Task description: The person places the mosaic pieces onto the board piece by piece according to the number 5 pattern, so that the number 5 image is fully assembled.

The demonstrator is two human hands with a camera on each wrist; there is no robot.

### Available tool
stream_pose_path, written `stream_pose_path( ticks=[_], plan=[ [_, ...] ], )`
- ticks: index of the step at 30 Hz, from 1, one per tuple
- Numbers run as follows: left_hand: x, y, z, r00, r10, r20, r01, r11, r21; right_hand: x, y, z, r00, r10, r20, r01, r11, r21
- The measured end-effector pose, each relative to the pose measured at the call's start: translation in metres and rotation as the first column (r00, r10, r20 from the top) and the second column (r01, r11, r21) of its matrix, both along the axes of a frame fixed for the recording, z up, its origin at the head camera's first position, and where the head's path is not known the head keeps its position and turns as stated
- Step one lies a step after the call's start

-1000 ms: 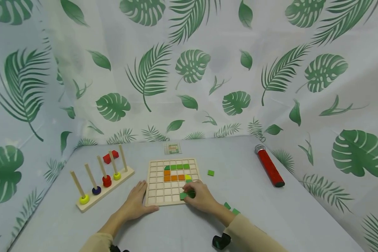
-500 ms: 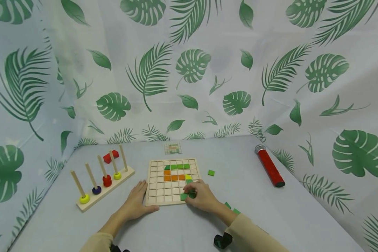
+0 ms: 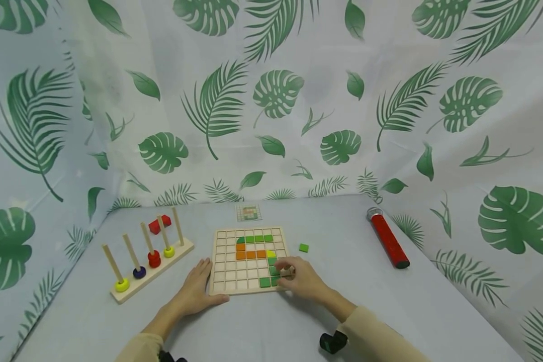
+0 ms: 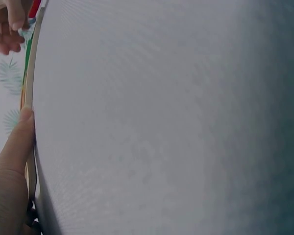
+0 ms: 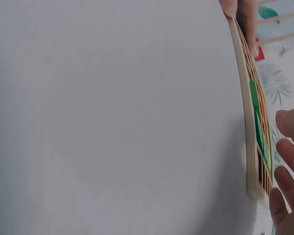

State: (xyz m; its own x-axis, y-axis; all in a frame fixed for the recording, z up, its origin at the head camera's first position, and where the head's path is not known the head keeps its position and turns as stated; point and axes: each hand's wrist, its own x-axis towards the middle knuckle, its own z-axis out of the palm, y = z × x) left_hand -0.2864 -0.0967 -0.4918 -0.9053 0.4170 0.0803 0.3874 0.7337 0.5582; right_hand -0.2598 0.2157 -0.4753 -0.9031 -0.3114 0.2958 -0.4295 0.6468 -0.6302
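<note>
A wooden grid board [image 3: 228, 276] lies on the table, with green, orange and yellow tiles in some of its squares. My left hand [image 3: 198, 289] rests at its near left corner, fingers along the left side and thumb by the front edge; in the left wrist view the thumb [image 4: 18, 139] touches the board's rim. Over the board's right side hovers my right hand [image 3: 304, 279], fingers bent and apart. Nothing shows between these fingers [image 5: 289, 183] in the right wrist view. Just left of them, a green tile [image 3: 264, 282] sits in the near row.
A loose green tile [image 3: 303, 248] lies right of the board, and a small pattern card [image 3: 249, 213] behind it. On the left stand a peg stand [image 3: 163, 262] with coloured beads and a red block [image 3: 160, 224]. A red microphone-shaped object [image 3: 389, 239] lies far right.
My right hand has shifted right, away from the green tile at the near row, and its fingers have spread. More green tiles now show on the board. The left hand stays put.
</note>
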Motion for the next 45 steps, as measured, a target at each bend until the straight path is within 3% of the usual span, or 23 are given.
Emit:
stream_pose_path(
  ticks=[8, 17, 26, 32, 38, 45],
  plan=[
    [0.0, 0.0, 0.004, 1.0, 0.007, 0.001, -0.007, 1.0, -0.005, 0.007, 0.045, 0.001, 0.996, -0.085, 0.004, 0.085, 0.994, -0.063],
    [0.0, 0.002, 0.003, 1.0, 0.005, 0.002, -0.005, 1.0, 0.001, 0.023, 0.079, -0.002, 0.984, -0.151, 0.093, 0.154, 0.988, -0.024],
    [0.0, 0.002, 0.003, 1.0, 0.003, -0.006, -0.003, 1.0, 0.005, 0.045, 0.105, -0.006, 0.992, -0.111, 0.065, 0.111, 0.994, 0.004],
    [0.001, 0.002, 0.003, 1.0, -0.007, -0.01, 0.007, 1.0, 0.016, 0.062, 0.114, -0.004, 0.985, -0.13, 0.113, 0.129, 0.992, 0.012],
    [0.002, 0.002, 0.004, 1.0, -0.001, -0.008, 0.001, 1.0, 0.006, 0.078, 0.116, -0.003, 0.982, -0.166, 0.087, 0.162, 0.986, 0.042],
    [0.001, 0.002, 0.002, 1.0, 0.004, 0.003, -0.004, 1.0, 0.008, 0.087, 0.116, -0.006, 0.976, -0.203, 0.08, 0.198, 0.977, 0.075]
  ],
)
